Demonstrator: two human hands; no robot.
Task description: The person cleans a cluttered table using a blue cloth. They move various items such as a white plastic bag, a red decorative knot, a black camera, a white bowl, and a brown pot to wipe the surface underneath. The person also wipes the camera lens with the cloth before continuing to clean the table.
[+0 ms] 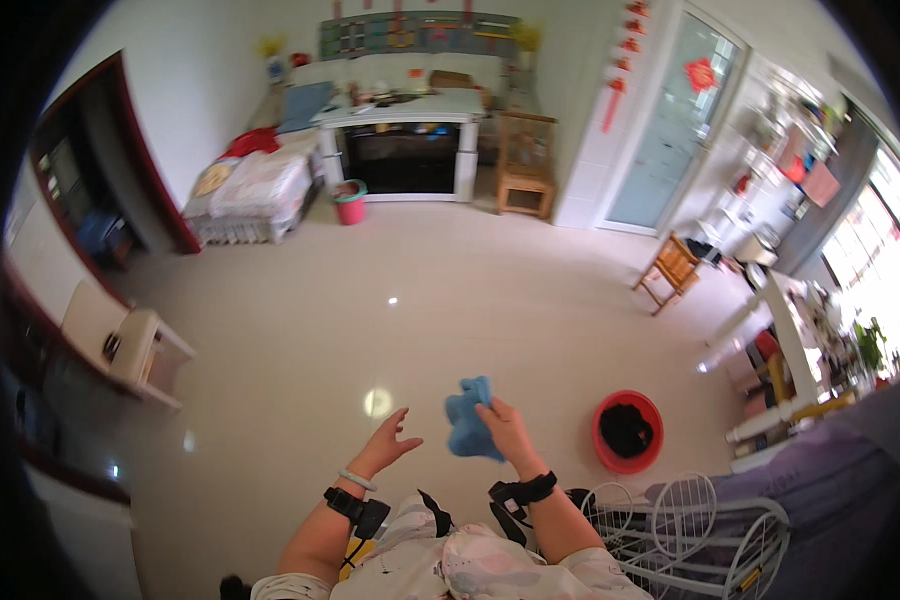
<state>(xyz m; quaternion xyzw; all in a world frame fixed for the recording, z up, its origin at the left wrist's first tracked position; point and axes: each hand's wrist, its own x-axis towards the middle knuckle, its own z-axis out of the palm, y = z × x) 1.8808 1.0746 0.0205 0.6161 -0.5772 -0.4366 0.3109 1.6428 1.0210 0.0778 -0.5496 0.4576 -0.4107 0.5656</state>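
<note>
A crumpled blue cloth (pixel 469 427) hangs in the air, gripped between the thumb and fingers of my right hand (pixel 508 431). To its left, my left hand (pixel 390 444) is held out with its fingers apart and nothing in it, not touching the cloth. A pale bangle (pixel 357 480) circles my left wrist, and each forearm wears a black strapped device. On the floor to the right of my right hand stands a red plastic basin (pixel 661 442) with dark fabric (pixel 626 430) in it.
A white metal rack (pixel 720 517) stands close on my right, beside a purple cover (pixel 832 480). Farther off are a small wooden chair (pixel 675 264), a beige chair (pixel 135 345) at left, a pink bucket (pixel 351 210), a white table (pixel 405 109) and a bed (pixel 255 187).
</note>
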